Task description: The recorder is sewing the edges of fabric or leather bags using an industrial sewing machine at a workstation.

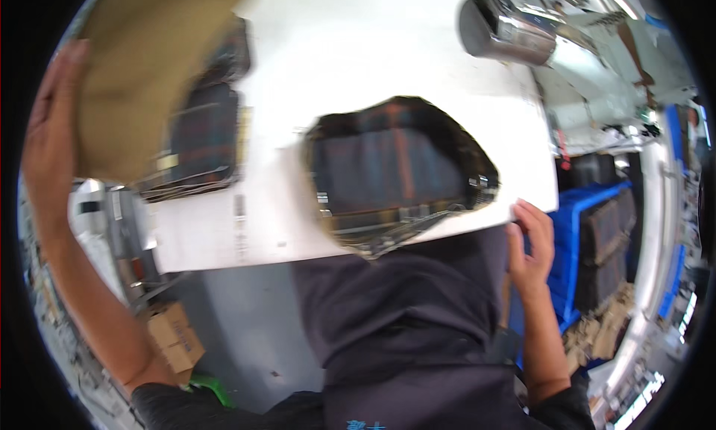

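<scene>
At the upper left, my left hand (pixel 54 117) grips a tan fabric piece (pixel 138 64) by its left edge; the piece is blurred and partly covers stacks of dark plaid fabric pieces (pixel 201 135). A dark plaid piece (pixel 391 161) with a gathered rim and small shiny bits along it lies mid-table on the white top. My right hand (pixel 529 247) is at the table's front right edge, to the right of that piece, with its fingers apart and curved, holding nothing.
The white table (pixel 350 49) spans the upper middle. A steel cylindrical machine part (pixel 500 31) sits at its back right. Below right are blue bins (pixel 567 251) with dark pieces. A cardboard box (pixel 171 337) lies under the table at lower left.
</scene>
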A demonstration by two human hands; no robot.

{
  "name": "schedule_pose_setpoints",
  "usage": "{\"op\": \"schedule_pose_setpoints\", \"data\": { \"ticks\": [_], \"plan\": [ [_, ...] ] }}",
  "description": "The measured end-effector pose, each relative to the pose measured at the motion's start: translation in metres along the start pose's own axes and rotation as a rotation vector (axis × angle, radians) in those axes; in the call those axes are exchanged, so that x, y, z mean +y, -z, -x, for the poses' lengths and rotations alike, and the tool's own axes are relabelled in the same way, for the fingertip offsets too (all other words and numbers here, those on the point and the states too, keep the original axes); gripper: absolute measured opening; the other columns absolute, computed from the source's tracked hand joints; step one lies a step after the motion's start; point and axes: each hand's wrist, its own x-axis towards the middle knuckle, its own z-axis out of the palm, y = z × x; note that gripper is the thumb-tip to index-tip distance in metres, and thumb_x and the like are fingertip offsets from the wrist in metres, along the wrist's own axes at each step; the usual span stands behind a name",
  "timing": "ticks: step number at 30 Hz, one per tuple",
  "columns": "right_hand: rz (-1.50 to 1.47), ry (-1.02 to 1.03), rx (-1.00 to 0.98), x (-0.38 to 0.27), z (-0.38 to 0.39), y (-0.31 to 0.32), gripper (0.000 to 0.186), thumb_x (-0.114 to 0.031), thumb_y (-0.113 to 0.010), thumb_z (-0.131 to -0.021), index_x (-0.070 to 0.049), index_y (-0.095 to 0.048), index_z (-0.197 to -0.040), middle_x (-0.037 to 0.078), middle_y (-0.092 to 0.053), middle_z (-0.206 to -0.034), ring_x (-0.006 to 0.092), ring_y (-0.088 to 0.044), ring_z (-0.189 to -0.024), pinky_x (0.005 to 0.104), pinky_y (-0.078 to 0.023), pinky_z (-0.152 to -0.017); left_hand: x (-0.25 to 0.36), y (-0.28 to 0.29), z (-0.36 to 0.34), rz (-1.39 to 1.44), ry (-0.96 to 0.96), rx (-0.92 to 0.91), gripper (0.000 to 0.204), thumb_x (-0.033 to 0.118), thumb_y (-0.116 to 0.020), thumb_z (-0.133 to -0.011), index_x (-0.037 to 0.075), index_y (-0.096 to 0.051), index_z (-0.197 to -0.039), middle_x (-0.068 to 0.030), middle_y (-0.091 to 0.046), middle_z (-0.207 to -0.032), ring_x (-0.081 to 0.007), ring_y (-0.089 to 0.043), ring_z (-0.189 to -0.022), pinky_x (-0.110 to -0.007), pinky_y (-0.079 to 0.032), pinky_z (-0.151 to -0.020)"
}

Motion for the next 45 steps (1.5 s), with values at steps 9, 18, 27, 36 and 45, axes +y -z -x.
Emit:
{"op": "schedule_pose_setpoints", "data": {
  "ticks": [9,18,27,36,45],
  "plan": [
    [-0.159,-0.027,0.045,-0.017,-0.012,0.037,0.034,0.001,-0.071,-0.093,0.003,-0.069,-0.127,0.020,-0.069,-0.126,0.0362,-0.068,-0.110,0.0422,-0.053,-0.099,0.181,0.032,0.010,0.783,0.278,-0.502,0.023,0.018,-0.070,-0.104,-0.004,-0.076,-0.109,-0.0035,-0.075,-0.093,-0.0094,-0.067,-0.083,-0.024,-0.052,-0.074],
    [-0.183,0.667,-0.099,-0.137,-0.054,0.073,0.048,-0.015,-0.086,-0.074,0.004,-0.071,-0.115,0.014,-0.070,-0.105,0.0295,-0.067,-0.089,0.0393,-0.053,-0.074,0.303,0.046,0.043,0.494,-0.490,-0.537,0.029,0.001,-0.077,-0.075,0.003,-0.077,-0.104,-0.0091,-0.074,-0.085,-0.0257,-0.074,-0.073,-0.036,-0.058,-0.060],
    [-0.242,0.824,-0.028,-0.129,-0.105,0.057,0.044,-0.011,-0.084,-0.063,0.001,-0.078,-0.105,0.005,-0.067,-0.081,0.0191,-0.061,-0.063,0.0302,-0.044,-0.053,0.286,0.008,0.041,0.462,-0.503,-0.258,0.027,0.025,-0.078,-0.077,0.009,-0.081,-0.099,-0.0029,-0.075,-0.084,-0.0170,-0.065,-0.060,-0.029,-0.047,-0.056],
    [-0.668,0.432,-0.781,-0.116,-0.132,0.063,0.019,-0.009,-0.077,-0.092,-0.003,-0.080,-0.110,0.014,-0.076,-0.085,0.0256,-0.065,-0.060,0.0348,-0.052,-0.054,0.275,-0.005,0.027,0.923,-0.111,-0.873,0.015,0.016,-0.080,-0.085,0.010,-0.079,-0.099,-0.0060,-0.069,-0.074,-0.0261,-0.067,-0.061,-0.035,-0.050,-0.053],
    [-0.456,0.163,-0.839,-0.098,-0.182,0.017,0.014,-0.006,-0.069,-0.098,0.003,-0.076,-0.106,0.009,-0.076,-0.088,0.0174,-0.070,-0.079,0.0275,-0.055,-0.077,0.255,-0.085,0.009,0.761,-0.184,-0.716,0.013,0.007,-0.073,-0.093,-0.001,-0.076,-0.103,-0.0155,-0.071,-0.107,-0.0265,-0.067,-0.100,-0.036,-0.052,-0.084]
  ]
}}
